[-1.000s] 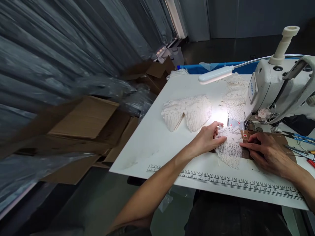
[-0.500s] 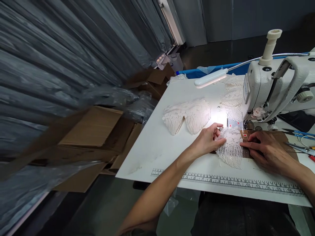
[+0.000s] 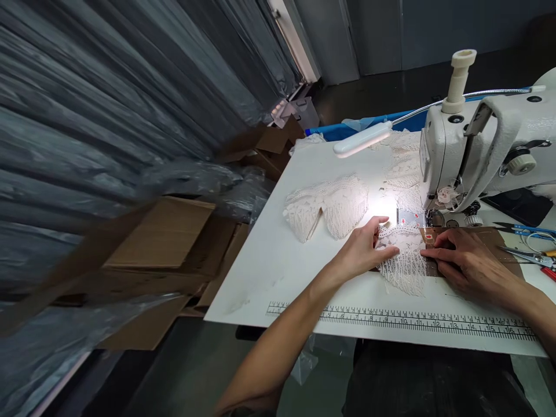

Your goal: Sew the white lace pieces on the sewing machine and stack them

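A white lace trim piece with fringe (image 3: 403, 263) lies in front of the needle area of the white sewing machine (image 3: 447, 156). At its left edge rests my left hand (image 3: 358, 249), with thumb and index finger apart and the thumb on the lace. My right hand (image 3: 471, 260) lies on a brown plate (image 3: 499, 246), fingers partly bent, its outstretched index fingertip touching the right edge of the lace. Neither hand visibly grips anything. The presser foot (image 3: 430, 219) is partly hidden by the machine head.
Folded lace pieces (image 3: 328, 205) lie left on the white table (image 3: 269, 278), which has a printed ruler (image 3: 403, 321) along its front. A lamp (image 3: 362, 139) hangs above. Scissors (image 3: 527, 255) lie at right. Cardboard boxes (image 3: 160, 231) stand at the left.
My left index finger has straightened and moved away from the thumb. The lace and right hand stay nearly in place; the view has shifted slightly.
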Motion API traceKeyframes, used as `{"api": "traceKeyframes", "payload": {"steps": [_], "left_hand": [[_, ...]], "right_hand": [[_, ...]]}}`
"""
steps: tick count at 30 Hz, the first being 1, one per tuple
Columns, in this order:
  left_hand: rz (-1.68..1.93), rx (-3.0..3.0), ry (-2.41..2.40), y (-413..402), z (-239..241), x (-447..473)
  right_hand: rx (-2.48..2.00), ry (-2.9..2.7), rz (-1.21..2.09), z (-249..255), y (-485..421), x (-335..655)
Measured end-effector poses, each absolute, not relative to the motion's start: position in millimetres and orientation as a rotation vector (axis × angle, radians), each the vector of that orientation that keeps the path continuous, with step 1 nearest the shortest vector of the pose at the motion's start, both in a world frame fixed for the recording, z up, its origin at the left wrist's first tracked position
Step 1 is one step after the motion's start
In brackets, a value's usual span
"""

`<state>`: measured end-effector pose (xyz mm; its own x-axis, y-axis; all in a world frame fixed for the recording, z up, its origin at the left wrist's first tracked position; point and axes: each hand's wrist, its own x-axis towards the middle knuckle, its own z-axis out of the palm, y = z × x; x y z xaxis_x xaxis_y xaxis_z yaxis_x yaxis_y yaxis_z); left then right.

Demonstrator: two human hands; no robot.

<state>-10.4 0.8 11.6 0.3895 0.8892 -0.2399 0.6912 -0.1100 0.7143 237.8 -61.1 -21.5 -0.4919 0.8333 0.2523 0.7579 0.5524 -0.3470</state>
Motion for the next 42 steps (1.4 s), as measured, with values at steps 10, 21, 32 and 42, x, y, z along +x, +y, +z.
{"api": "traceKeyframes", "payload": {"steps": [10, 21, 32, 42], "left_hand": [[0.555, 2.852, 0.799, -10.6, -12.6, 8.7], [0.558, 3.051, 0.899, -21.4, -19.3, 12.6], [0.757, 3.060, 0.879, -21.2, -18.5, 12.8], [0.687, 2.626, 0.867, 34.8, -24.5, 16.5]], "right_hand": [[-1.263, -2.411, 0.201, -26.4, -61.5, 239.6], [-1.233, -2.383, 0.104, -30.9, -61.7, 238.0], [-1.242, -2.390, 0.092, -31.8, -62.8, 237.5], [-1.211, -2.344, 0.177, -31.7, -60.6, 239.6]]}}
